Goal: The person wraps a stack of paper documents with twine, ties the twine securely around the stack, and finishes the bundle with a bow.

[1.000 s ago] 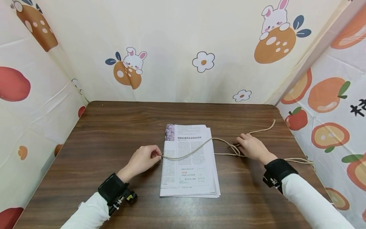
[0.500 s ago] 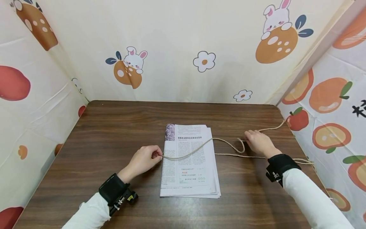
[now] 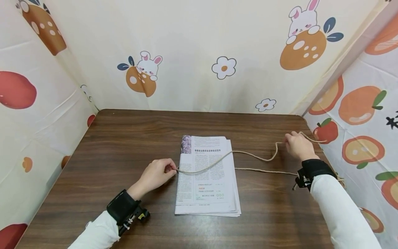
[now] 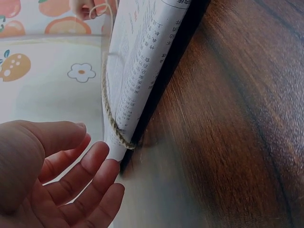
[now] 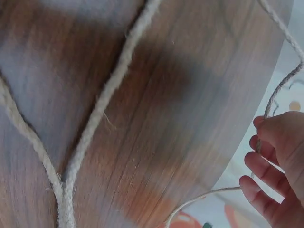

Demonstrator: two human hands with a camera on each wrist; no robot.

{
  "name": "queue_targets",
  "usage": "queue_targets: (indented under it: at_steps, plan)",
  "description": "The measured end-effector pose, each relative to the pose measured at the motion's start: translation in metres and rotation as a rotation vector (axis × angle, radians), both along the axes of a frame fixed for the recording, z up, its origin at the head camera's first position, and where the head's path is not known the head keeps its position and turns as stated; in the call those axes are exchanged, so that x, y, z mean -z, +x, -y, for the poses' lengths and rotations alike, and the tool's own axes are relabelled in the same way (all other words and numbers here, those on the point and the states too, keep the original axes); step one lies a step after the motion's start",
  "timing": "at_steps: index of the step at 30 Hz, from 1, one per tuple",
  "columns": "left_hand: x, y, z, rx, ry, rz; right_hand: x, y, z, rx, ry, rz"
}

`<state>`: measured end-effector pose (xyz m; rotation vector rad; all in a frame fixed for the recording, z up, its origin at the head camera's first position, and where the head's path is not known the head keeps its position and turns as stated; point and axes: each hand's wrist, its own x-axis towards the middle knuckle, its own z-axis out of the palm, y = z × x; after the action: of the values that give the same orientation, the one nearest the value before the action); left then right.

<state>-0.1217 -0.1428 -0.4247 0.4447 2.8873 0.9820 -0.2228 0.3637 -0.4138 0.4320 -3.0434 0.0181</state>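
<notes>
A folded stack of newspapers (image 3: 206,186) lies mid-table. A thin twine rope (image 3: 255,156) crosses its top, bends round the left edge, and another strand leaves from the right edge. My left hand (image 3: 158,174) is at that left edge beside the rope; in the left wrist view its fingers (image 4: 95,156) are loosely bent, with thumb and fingertips apart and no rope between them. Toward the table's far right my right hand (image 3: 300,147) pinches the rope between thumb and fingers, as the right wrist view shows the rope (image 5: 280,88) running through. A short tail hangs beyond it.
The brown wooden table (image 3: 133,135) is enclosed by printed cloth walls (image 3: 186,38) at the back and both sides. More rope strands (image 5: 64,199) lie on the table under the right wrist, partly hidden in the head view.
My right hand has moved right and farther back, drawing the upper rope strand out of its loops into a longer line. The left hand and the newspapers have stayed in place.
</notes>
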Motion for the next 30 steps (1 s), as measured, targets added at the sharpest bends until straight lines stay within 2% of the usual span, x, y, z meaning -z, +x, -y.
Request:
queue_targets:
  at_steps: [8, 11, 13, 16, 19, 23, 30]
  plan:
    - [-0.001, 0.002, -0.001, -0.003, 0.004, 0.009, -0.002, 0.002, -0.025, 0.162, -0.031, 0.009]
    - [-0.001, 0.002, -0.001, -0.001, 0.01, 0.01, -0.001, 0.004, -0.031, 0.175, -0.044, 0.052]
    - [-0.001, 0.002, -0.001, 0.0, 0.011, 0.009, 0.001, 0.005, -0.032, 0.18, -0.044, 0.112]
    - [-0.002, 0.003, -0.001, -0.005, 0.006, 0.006, 0.003, 0.007, -0.029, 0.164, -0.045, 0.183]
    - [-0.002, 0.004, -0.003, -0.001, -0.005, -0.006, 0.005, 0.009, -0.025, 0.137, -0.045, 0.203]
    - [-0.002, 0.006, -0.004, 0.02, -0.019, -0.022, 0.004, 0.012, -0.023, 0.092, -0.052, 0.167]
    - [-0.003, 0.009, -0.005, 0.042, -0.029, -0.027, -0.005, 0.024, -0.024, 0.01, -0.051, 0.047]
